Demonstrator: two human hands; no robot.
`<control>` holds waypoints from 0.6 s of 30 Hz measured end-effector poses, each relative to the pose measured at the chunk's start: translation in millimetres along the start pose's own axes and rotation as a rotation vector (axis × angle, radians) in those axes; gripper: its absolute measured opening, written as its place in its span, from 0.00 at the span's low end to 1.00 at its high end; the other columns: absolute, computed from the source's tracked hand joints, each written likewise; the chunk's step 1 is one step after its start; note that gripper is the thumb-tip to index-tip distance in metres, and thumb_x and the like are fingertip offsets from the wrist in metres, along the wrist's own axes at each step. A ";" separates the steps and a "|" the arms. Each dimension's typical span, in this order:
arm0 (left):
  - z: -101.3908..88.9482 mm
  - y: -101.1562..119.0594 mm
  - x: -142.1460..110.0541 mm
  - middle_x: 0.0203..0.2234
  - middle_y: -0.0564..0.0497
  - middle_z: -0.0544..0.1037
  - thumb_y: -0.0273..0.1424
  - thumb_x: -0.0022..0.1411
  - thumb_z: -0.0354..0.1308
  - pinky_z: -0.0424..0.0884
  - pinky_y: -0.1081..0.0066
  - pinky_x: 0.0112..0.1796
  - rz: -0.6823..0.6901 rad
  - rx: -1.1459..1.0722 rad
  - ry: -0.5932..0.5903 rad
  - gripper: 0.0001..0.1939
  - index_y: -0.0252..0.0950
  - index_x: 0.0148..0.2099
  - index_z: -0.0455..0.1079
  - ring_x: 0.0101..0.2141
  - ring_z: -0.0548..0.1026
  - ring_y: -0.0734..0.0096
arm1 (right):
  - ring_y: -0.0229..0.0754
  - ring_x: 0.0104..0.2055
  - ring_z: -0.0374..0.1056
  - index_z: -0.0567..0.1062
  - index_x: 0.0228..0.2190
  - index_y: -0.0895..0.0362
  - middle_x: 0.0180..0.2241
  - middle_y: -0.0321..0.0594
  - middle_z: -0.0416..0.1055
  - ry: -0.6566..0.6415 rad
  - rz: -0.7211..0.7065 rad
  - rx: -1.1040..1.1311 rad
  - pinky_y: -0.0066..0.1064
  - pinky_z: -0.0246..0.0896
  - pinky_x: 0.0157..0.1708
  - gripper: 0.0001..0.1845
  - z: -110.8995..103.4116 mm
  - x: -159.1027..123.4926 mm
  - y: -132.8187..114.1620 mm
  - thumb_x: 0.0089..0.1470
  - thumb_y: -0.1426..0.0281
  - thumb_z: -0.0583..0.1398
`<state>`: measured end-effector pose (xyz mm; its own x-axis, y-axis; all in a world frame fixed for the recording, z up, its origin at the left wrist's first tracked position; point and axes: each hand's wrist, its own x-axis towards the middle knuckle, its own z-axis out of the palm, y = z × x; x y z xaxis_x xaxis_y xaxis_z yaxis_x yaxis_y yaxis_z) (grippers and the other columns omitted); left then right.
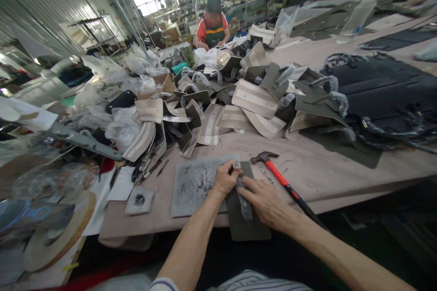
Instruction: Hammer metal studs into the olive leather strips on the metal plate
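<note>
Striped cloth of the wearer's clothing shows at 6 o'clock, with two bare forearms reaching up from either side of it toward the near edge of a covered table. Between the hands lies a dark panel, its 6 o'clock end jutting past the table edge. Along it runs a plastic-wrapped strip. The left hand, at the panel's 11 o'clock, is closed, thumb and fingers pinching a small round piece at the strip's 12 o'clock end. The right hand comes in from 4 o'clock with its fingers half curled and laid over the strip; whether they grip it or only rest there, I cannot tell.

Just beside the panel at 9 o'clock is a scuffed grey slab, which the panel meets or overlaps. At 2 o'clock a claw hammer with a red and black handle lies near the right hand, small metal bits beside it. Farther out at 9 o'clock sit a wrapped packet and a white sheet. A heap of curved panels spreads across 12 o'clock, black bags lie at 2 o'clock, and beyond the heap, near 12 o'clock, a co-worker in a dark apron bends over the table.
</note>
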<state>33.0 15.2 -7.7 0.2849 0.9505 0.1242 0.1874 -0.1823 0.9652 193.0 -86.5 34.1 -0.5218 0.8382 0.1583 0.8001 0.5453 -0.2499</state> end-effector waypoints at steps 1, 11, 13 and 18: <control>1.6 -1.4 1.9 0.28 0.53 0.79 0.28 0.54 0.64 0.71 0.73 0.34 -0.037 -0.041 0.030 0.04 0.35 0.35 0.75 0.30 0.75 0.70 | 0.49 0.46 0.63 0.72 0.47 0.56 0.54 0.49 0.65 -0.054 -0.055 0.002 0.39 0.57 0.44 0.20 2.5 5.5 -10.2 0.53 0.81 0.54; -53.9 78.6 25.2 0.31 0.52 0.80 0.33 0.54 0.69 0.74 0.73 0.38 0.093 -0.240 0.436 0.10 0.34 0.37 0.75 0.34 0.78 0.70 | 0.49 0.31 0.71 0.71 0.35 0.59 0.33 0.49 0.72 -0.047 0.367 -0.177 0.37 0.54 0.31 0.09 -24.3 44.0 -39.0 0.60 0.75 0.51; -60.2 97.0 21.4 0.33 0.50 0.81 0.33 0.55 0.68 0.75 0.71 0.40 0.132 -0.222 0.408 0.10 0.35 0.38 0.76 0.35 0.79 0.68 | 0.50 0.32 0.72 0.71 0.39 0.60 0.33 0.49 0.74 -0.040 0.457 -0.106 0.36 0.55 0.29 0.10 -25.8 43.4 -36.5 0.63 0.72 0.51; -34.5 60.2 10.5 0.32 0.49 0.82 0.31 0.54 0.67 0.75 0.71 0.37 -0.053 -0.244 0.205 0.08 0.35 0.38 0.76 0.33 0.79 0.68 | 0.51 0.38 0.76 0.56 0.63 0.64 0.43 0.53 0.77 -0.041 0.530 0.125 0.36 0.64 0.33 0.27 6.1 32.3 -37.4 0.66 0.69 0.51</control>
<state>14.9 22.9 59.6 0.0812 0.9924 0.0926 -0.0414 -0.0894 0.9951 144.4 -79.9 42.8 -0.0697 0.9959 -0.0575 0.9167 0.0411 -0.3976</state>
